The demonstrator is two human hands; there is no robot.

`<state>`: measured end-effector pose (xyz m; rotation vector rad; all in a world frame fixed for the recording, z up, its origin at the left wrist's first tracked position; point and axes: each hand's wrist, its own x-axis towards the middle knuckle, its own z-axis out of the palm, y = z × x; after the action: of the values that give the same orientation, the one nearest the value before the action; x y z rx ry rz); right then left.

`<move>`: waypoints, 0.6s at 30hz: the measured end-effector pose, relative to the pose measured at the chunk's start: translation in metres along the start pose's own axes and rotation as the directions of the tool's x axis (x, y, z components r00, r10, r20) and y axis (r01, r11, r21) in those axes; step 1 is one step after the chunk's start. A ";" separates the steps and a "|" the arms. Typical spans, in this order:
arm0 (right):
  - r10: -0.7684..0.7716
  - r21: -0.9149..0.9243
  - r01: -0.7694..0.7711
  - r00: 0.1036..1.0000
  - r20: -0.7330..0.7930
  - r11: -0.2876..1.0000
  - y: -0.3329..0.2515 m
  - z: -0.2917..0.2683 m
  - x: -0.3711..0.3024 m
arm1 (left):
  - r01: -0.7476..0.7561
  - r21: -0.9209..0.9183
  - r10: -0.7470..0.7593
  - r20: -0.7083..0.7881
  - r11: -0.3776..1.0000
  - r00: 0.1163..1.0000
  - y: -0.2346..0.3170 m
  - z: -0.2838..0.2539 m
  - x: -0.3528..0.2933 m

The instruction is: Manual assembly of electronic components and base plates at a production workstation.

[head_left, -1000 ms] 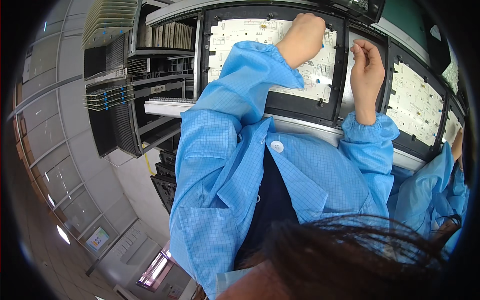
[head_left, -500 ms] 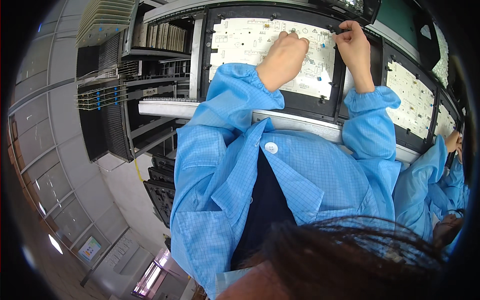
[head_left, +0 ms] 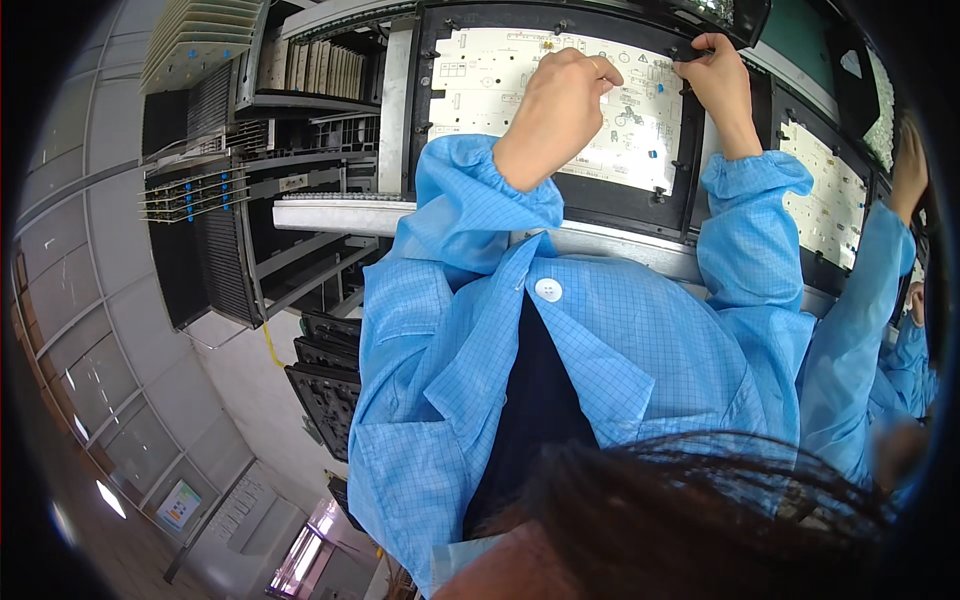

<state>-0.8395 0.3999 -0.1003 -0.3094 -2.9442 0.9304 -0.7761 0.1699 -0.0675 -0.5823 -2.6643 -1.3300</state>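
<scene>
A white circuit board printed with dark outlines sits in a black frame in front of me. My left hand is over the middle of the board, its fingers curled and drawn together. Whatever its fingertips may hold is too small to name. At the board's far right corner is my right hand, with thumb and fingers pinched; I cannot make out anything between them. Small blue components stand on the right part of the board, and a yellowish one near its far edge.
More white boards in black frames continue along the line to the right. A co-worker's hand reaches in there. Racks of upright boards stand at the left. A metal rail runs along the near side.
My left hand has drawn back slightly toward me and left across the board. My right hand stays pinched by the far right corner. The co-worker's arm has reached farther forward.
</scene>
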 end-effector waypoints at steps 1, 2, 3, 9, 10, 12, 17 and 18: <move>-0.006 -0.028 0.006 1.000 -0.009 1.000 0.000 0.000 0.000 | 0.002 0.000 -0.002 0.000 1.000 1.000 -0.001 -0.003 -0.003; -0.012 -0.056 0.011 1.000 -0.018 0.998 -0.001 0.000 -0.001 | 0.031 -0.049 -0.033 -0.039 0.998 0.999 -0.002 -0.006 -0.005; -0.012 -0.056 0.011 1.000 -0.016 0.998 -0.003 0.001 -0.002 | 0.058 -0.099 -0.066 -0.076 0.993 0.995 -0.003 -0.008 -0.007; -0.186 -0.103 0.169 0.966 -0.179 0.980 -0.018 0.000 -0.032 | 0.214 -0.318 -0.252 -0.083 0.924 0.964 -0.004 -0.019 -0.022; -0.267 -0.064 0.261 0.958 -0.108 0.963 -0.019 -0.005 -0.041 | 0.214 -0.317 -0.253 -0.084 0.924 0.964 -0.005 -0.021 -0.023; -0.400 0.037 0.399 0.917 0.011 0.916 -0.020 -0.008 -0.059 | 0.337 -0.309 -0.361 -0.022 0.889 0.932 -0.003 -0.024 -0.026; -0.540 -0.008 0.541 0.839 -0.061 0.841 -0.017 0.015 -0.095 | 0.249 -0.242 -0.266 -0.037 0.938 0.963 0.005 -0.003 -0.021; -0.540 -0.005 0.541 0.839 -0.062 0.841 -0.015 0.015 -0.096 | 0.189 -0.217 -0.205 -0.055 0.958 0.977 0.007 0.005 -0.019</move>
<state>-0.7494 0.3603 -0.1016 0.4717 -2.7139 0.8265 -0.7554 0.1719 -0.0704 -0.2819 -2.5934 -1.6666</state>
